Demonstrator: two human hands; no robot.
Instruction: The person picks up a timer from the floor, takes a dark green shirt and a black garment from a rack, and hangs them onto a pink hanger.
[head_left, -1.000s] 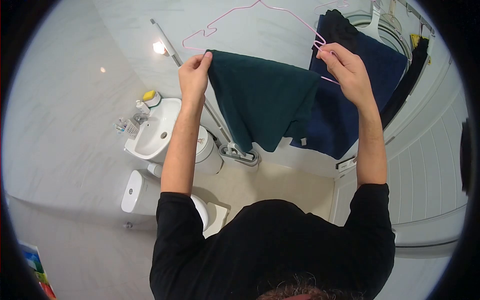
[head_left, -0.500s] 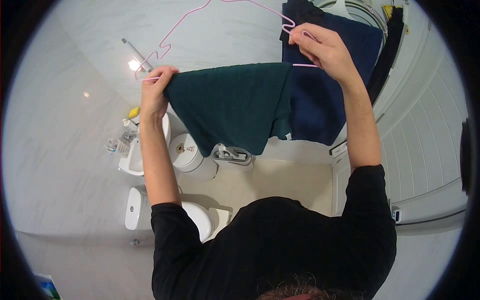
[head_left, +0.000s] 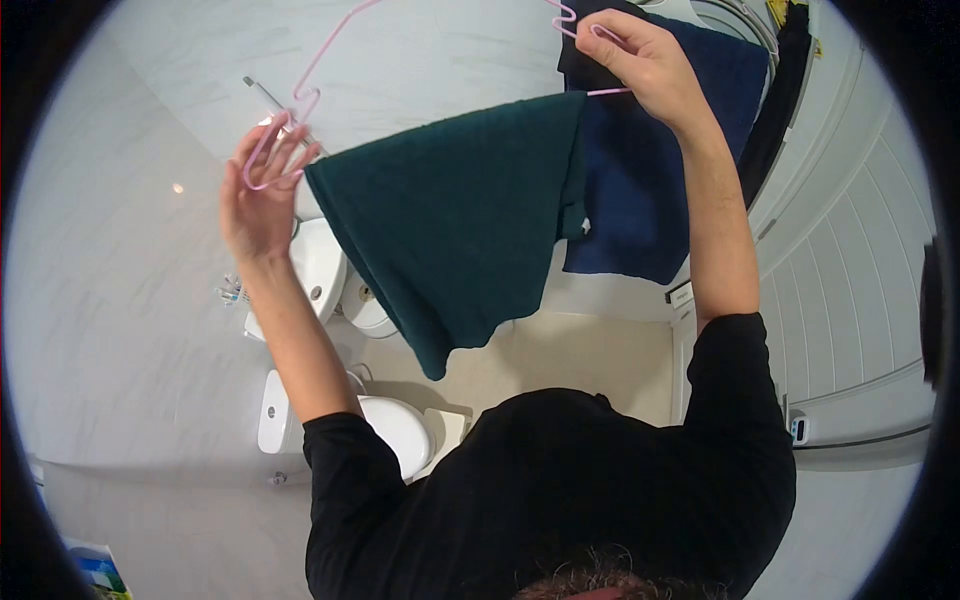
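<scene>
A dark green cloth (head_left: 450, 220) hangs folded over the lower bar of a pink wire hanger (head_left: 322, 52), whose top runs out of view. My right hand (head_left: 645, 70) is closed around the hanger's right end. On the other side, my left hand (head_left: 262, 205) is open, its fingers spread behind the hanger's left loop, close to the cloth's upper left corner. The cloth's lower left corner droops lowest, and a small white tag shows at its right edge.
Navy cloth (head_left: 640, 190) hangs behind on the right, beside a white door (head_left: 850, 270). At lower left are a sink (head_left: 318, 262), a lidded white bin (head_left: 365, 310) and a toilet (head_left: 398, 430). Pale marble-look wall (head_left: 130, 300) is on the left.
My left hand has let go of the cloth and hanger bar and spread its fingers, moving left. The hanger has tilted, right end higher, and the cloth hangs lower at its left corner.
</scene>
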